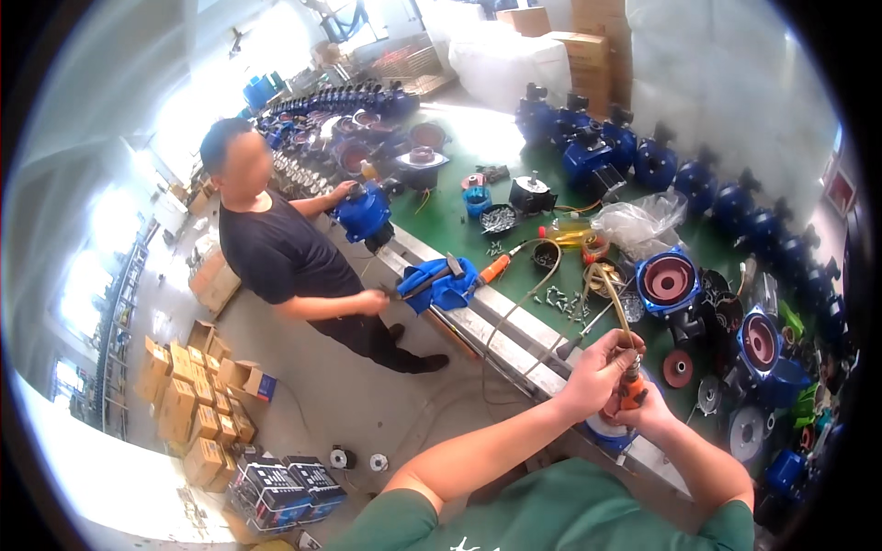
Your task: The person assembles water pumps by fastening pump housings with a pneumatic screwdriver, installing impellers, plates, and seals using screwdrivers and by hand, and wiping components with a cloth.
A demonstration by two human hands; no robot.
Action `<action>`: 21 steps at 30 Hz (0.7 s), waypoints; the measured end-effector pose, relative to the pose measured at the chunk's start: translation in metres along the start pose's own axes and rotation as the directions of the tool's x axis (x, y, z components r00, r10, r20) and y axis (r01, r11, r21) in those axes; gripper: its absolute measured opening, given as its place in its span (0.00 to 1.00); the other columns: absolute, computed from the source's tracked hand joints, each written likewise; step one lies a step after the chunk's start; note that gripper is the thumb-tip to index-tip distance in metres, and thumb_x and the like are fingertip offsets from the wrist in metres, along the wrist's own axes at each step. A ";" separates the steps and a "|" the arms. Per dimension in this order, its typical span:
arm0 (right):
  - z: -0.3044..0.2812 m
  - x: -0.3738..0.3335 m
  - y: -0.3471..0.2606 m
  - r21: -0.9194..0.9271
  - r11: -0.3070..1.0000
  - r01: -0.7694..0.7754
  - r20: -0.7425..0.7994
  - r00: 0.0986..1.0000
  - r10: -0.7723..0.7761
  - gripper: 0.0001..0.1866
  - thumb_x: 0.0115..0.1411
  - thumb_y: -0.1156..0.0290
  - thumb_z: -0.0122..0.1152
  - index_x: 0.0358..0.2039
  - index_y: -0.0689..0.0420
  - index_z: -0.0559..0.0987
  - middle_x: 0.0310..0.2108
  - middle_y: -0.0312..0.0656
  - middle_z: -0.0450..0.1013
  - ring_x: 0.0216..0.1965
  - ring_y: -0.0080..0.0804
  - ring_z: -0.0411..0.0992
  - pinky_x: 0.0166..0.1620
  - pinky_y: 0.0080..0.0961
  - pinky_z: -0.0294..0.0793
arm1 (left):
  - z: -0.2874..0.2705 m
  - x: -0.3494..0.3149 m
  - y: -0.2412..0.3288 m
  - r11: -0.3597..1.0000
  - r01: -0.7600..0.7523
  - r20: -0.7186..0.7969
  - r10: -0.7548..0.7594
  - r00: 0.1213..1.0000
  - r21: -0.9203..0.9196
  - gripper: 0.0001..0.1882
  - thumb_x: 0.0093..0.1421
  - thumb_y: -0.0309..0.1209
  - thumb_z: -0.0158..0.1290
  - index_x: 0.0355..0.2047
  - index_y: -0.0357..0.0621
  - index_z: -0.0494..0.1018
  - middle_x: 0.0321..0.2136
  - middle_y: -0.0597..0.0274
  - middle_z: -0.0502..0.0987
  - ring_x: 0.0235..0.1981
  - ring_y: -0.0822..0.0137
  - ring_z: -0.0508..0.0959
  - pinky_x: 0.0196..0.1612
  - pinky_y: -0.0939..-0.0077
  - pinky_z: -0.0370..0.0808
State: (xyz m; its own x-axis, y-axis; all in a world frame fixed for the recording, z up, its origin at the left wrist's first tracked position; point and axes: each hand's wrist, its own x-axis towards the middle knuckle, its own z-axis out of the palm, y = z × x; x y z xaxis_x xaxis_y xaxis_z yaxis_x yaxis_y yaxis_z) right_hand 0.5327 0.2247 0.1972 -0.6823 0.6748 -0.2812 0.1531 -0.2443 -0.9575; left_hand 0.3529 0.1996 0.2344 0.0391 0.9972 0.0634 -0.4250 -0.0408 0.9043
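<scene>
An orange air screwdriver (pixel 633 395) stands upright in front of me, with a tan hose (pixel 617 308) at its top. My left hand (pixel 599 369) is closed around the upper end of the tool, by the hose fitting. Lower down, my right hand (pixel 649 410) wraps the orange body. Right below the hands is a blue pump housing (pixel 617 444) at the bench edge, partly covered by them; the tool's tip is hidden. Just beyond, another blue housing (pixel 663 278) with a reddish-brown inside lies on the green bench top. A reddish disc (pixel 677 367) lies to the right.
Loose screws (pixel 562 301), a screw bowl (pixel 498 219), a plastic bag (pixel 643 223) and a second orange tool (pixel 494 269) lie on the bench. Blue pumps (pixel 695 184) line its far side. A co-worker (pixel 285 248) handles a blue pump at left. Cardboard boxes (pixel 175 409) stand on the floor.
</scene>
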 end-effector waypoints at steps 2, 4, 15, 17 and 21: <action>-0.002 -0.006 0.005 -0.006 0.999 -0.034 -0.041 0.999 0.033 0.21 0.44 0.82 0.68 0.40 0.58 0.76 0.34 0.32 0.74 0.35 0.20 0.72 0.43 0.22 0.73 | -0.009 0.005 -0.013 0.997 -0.030 -0.009 0.031 0.999 0.068 0.08 0.69 0.24 0.49 0.47 0.37 0.72 0.39 0.64 0.76 0.42 0.75 0.75 0.51 0.76 0.73; -0.012 -0.010 0.016 -0.052 0.998 -0.045 -0.082 0.996 0.041 0.22 0.44 0.79 0.69 0.42 0.57 0.77 0.34 0.31 0.75 0.35 0.22 0.73 0.44 0.23 0.74 | -0.008 0.008 -0.019 0.991 -0.059 -0.040 0.064 0.997 0.119 0.06 0.68 0.24 0.51 0.44 0.36 0.74 0.37 0.65 0.77 0.40 0.75 0.76 0.49 0.77 0.74; 0.008 0.019 0.035 0.490 0.814 0.311 -0.283 0.940 -0.188 0.18 0.53 0.79 0.64 0.44 0.57 0.70 0.26 0.42 0.73 0.24 0.28 0.71 0.28 0.26 0.70 | -0.121 -0.028 -0.124 0.892 0.326 -0.310 -0.229 0.923 0.313 0.13 0.66 0.27 0.51 0.49 0.37 0.74 0.39 0.59 0.80 0.41 0.69 0.79 0.48 0.74 0.76; 0.004 0.028 0.065 0.558 0.745 0.367 -0.386 0.909 -0.158 0.23 0.52 0.83 0.66 0.47 0.57 0.69 0.31 0.45 0.74 0.27 0.30 0.72 0.26 0.27 0.71 | -0.128 -0.047 -0.148 0.814 0.390 -0.354 -0.245 0.902 0.431 0.14 0.64 0.26 0.53 0.49 0.37 0.74 0.40 0.59 0.79 0.41 0.69 0.79 0.48 0.74 0.75; 0.003 0.035 0.080 0.434 0.803 0.408 -0.322 0.903 -0.285 0.26 0.50 0.85 0.68 0.49 0.55 0.71 0.37 0.42 0.74 0.43 0.36 0.74 0.48 0.34 0.75 | -0.115 -0.079 -0.179 0.697 0.399 -0.418 -0.155 0.895 0.596 0.17 0.57 0.24 0.59 0.47 0.37 0.74 0.41 0.54 0.77 0.41 0.64 0.80 0.46 0.71 0.77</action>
State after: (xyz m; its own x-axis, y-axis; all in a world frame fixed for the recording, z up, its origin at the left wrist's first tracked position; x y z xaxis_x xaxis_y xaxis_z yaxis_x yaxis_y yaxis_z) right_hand 0.5186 0.2267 0.1111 -0.4293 0.9032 -0.0018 -0.4655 -0.2230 -0.8565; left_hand 0.3222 0.1357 0.0196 -0.2772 0.9248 -0.2604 0.2580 0.3328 0.9070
